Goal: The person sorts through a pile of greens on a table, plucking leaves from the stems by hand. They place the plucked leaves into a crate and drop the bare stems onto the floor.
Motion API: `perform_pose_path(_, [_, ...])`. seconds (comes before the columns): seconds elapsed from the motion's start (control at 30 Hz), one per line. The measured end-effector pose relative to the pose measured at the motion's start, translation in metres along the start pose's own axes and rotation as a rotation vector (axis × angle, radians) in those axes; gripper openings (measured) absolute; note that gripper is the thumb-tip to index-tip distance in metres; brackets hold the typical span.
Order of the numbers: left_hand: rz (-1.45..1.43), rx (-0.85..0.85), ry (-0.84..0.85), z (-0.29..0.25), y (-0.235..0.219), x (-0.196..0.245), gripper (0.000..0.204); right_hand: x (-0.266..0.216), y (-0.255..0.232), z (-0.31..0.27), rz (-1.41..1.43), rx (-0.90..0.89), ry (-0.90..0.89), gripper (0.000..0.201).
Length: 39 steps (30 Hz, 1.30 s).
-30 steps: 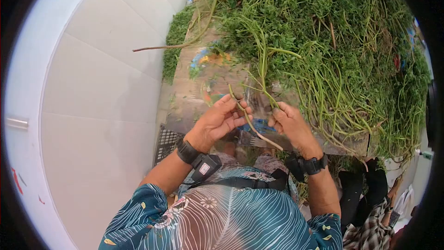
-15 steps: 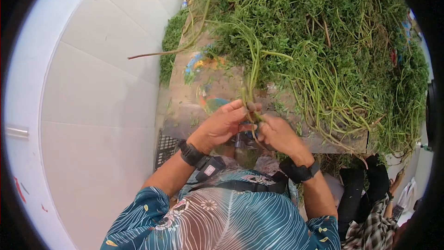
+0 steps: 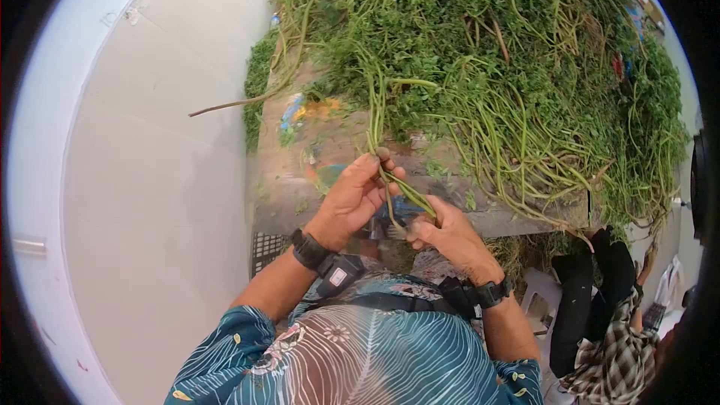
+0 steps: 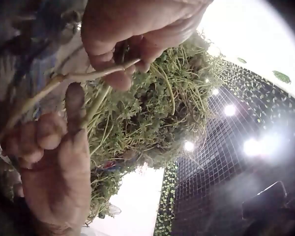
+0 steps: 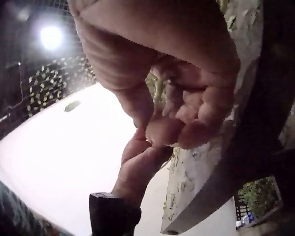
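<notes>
My left hand [image 3: 351, 201] pinches stems [image 3: 411, 193] | my right hand [image 3: 454, 245] pinches their near ends | likely gathering; next calls for steady fingers

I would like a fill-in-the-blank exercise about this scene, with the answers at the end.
The stems are held by the left hand and the ____ hand. The heap of leafy plants on the table is mostly ____ in colour. The wrist straps are ____ in colour. The basket is on the person's ____ side.

Missing words: right; green; black; left
</notes>
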<state>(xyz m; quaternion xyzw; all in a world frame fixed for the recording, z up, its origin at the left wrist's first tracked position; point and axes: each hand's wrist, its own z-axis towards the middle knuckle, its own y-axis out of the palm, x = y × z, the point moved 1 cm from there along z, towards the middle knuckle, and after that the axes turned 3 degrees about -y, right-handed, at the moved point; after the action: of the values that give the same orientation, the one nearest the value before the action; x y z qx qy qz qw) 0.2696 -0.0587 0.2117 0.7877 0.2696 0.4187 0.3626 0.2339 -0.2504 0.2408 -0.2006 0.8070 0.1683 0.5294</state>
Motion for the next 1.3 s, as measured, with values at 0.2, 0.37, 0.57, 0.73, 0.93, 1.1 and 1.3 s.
perform_pose_path(0.2, [-0.045,-0.089,-0.002,0.012,0.001,-0.009,0.020,0.005,0.009,-0.012,0.051,-0.003,0.076,0.027])
perform_pose_path(0.37, [0.067,0.022,-0.088,0.013,-0.006,-0.012,0.023,0.027,0.021,-0.015,0.003,0.188,-0.134,0.023])
perform_pose_path(0.57, [0.214,-0.052,-0.182,0.019,-0.016,-0.016,0.025,0.042,0.047,-0.011,0.003,0.068,-0.071,0.022])
perform_pose_path(0.73, [0.223,-0.134,-0.215,0.021,-0.017,-0.014,0.027,0.031,0.025,-0.041,-0.066,0.128,-0.067,0.022])
perform_pose_path(0.93, [0.413,-0.114,-0.114,0.016,-0.012,-0.019,0.022,0.049,-0.029,-0.126,0.067,0.318,-0.058,0.024])
perform_pose_path(1.1, [0.498,-0.111,-0.049,0.011,-0.006,-0.024,0.023,0.109,-0.068,-0.205,0.320,0.637,0.057,0.024])
perform_pose_path(1.3, [0.543,-0.100,-0.023,0.019,-0.009,-0.029,0.025,0.227,-0.102,-0.253,0.398,0.989,0.381,0.028])
